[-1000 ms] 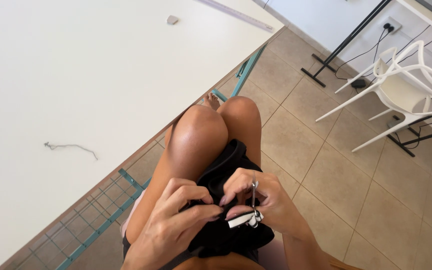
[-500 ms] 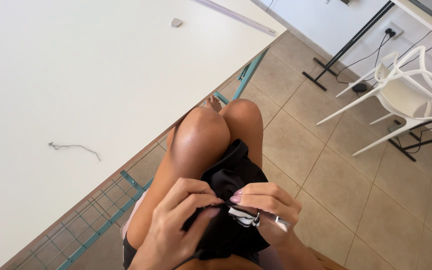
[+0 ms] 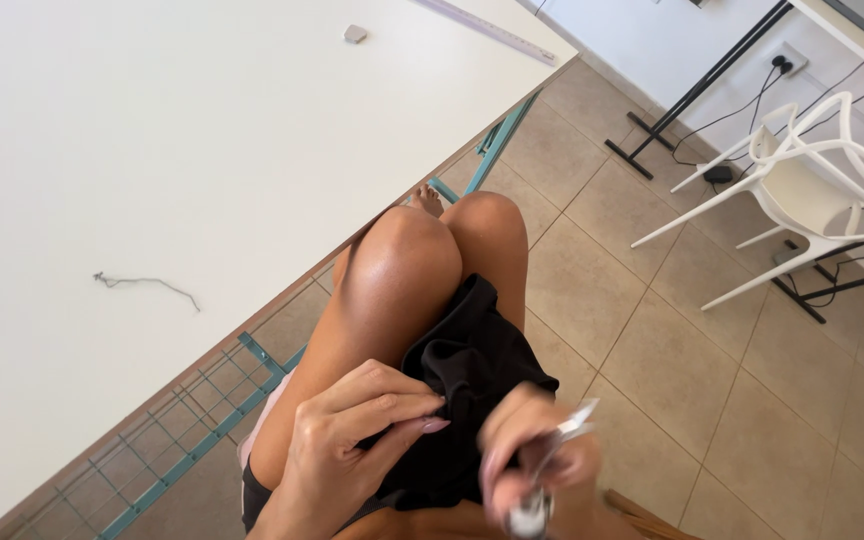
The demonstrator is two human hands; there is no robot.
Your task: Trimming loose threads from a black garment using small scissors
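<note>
A home workroom or hobby sewing space: a large white table (image 3: pixel 152 150) fills the upper left of the frame, with a stray thread (image 3: pixel 147 285) and a long ruler (image 3: pixel 487 30) on it. Beige floor tiles (image 3: pixel 682 340), a white plastic chair (image 3: pixel 812 190) and a wall socket (image 3: pixel 787 60) sit upper right.

Two hands are in view: the left hand (image 3: pixel 347 445) and the right hand (image 3: pixel 532 465), the right one blurred. One piece of black fabric (image 3: pixel 467 385) lies on the lap, touching the left fingers (image 3: pixel 407 405). One small metal tool (image 3: pixel 542 475), too blurred to name, sits in the right fingers (image 3: pixel 502 455). On the one white bench (image 3: pixel 182 150), well away from the fingers, lie one loose thread (image 3: pixel 142 285), one small grey block (image 3: pixel 355 34) and one long ruler (image 3: pixel 487 28). One white chair (image 3: pixel 817 185) stands on the tiled floor (image 3: pixel 672 340), far beyond the right fingers.
</note>
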